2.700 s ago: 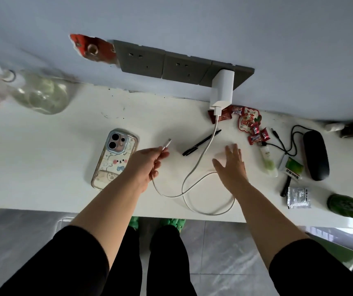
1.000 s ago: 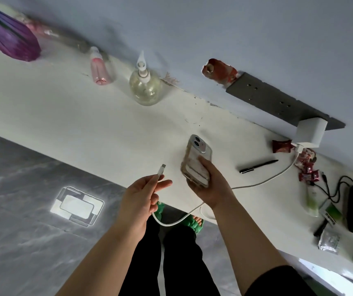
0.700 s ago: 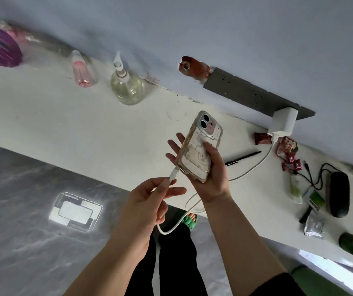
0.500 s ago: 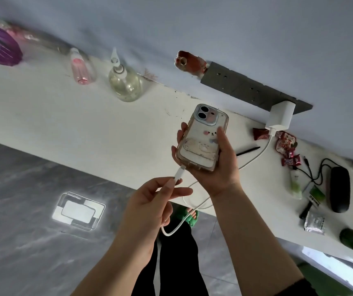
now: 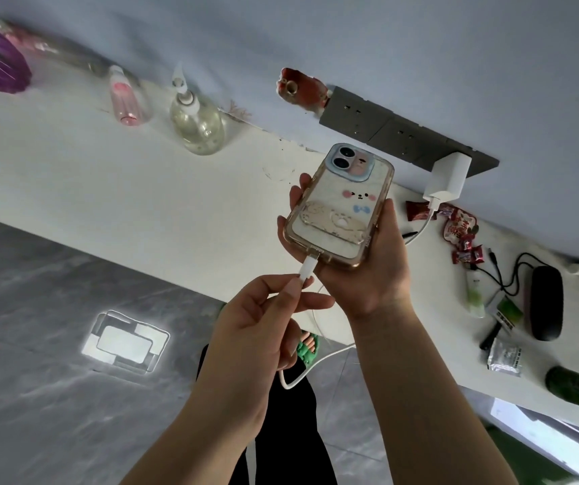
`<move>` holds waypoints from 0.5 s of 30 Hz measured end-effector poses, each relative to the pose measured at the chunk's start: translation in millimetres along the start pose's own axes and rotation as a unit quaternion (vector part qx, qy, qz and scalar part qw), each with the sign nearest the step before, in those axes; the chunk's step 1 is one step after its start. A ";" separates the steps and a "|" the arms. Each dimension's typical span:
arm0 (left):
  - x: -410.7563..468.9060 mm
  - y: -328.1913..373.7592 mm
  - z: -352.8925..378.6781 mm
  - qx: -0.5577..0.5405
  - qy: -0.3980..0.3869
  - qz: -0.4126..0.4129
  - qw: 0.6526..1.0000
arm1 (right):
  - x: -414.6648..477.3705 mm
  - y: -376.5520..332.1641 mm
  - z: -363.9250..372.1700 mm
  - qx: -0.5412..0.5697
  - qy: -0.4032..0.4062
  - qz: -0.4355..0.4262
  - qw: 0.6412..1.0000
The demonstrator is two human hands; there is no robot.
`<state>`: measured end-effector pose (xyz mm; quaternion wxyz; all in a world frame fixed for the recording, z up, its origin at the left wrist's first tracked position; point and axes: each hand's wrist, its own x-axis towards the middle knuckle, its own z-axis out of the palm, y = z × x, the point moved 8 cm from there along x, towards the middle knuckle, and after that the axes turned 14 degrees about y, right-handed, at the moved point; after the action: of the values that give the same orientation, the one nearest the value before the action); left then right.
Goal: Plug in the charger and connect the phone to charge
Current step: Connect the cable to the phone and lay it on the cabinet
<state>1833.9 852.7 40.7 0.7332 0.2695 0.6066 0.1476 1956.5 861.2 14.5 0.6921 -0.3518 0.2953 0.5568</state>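
There is one view only, from a camera worn on the person's head, looking forward and steeply down over both forearms. It is tilted, so the white counter (image 5: 113, 176) runs slantwise from upper left to lower right, with the blue-grey wall (image 5: 386, 47) beyond it at the far side and grey floor (image 5: 36, 414) near and to the left. The left hand (image 5: 263, 327) and right hand (image 5: 368, 267) sit close under the lens, mid-frame; wide-angle edges look stretched and blurred
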 end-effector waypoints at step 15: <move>-12.4 -4.0 5.8 -0.019 0.031 -0.008 0.999 | -0.6 -10.1 -6.5 -0.033 -0.003 -0.076 0.997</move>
<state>1836.3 841.4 49.2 0.7203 0.2455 0.6284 0.1615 1966.1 854.2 12.9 0.7215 -0.3942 0.2468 0.5130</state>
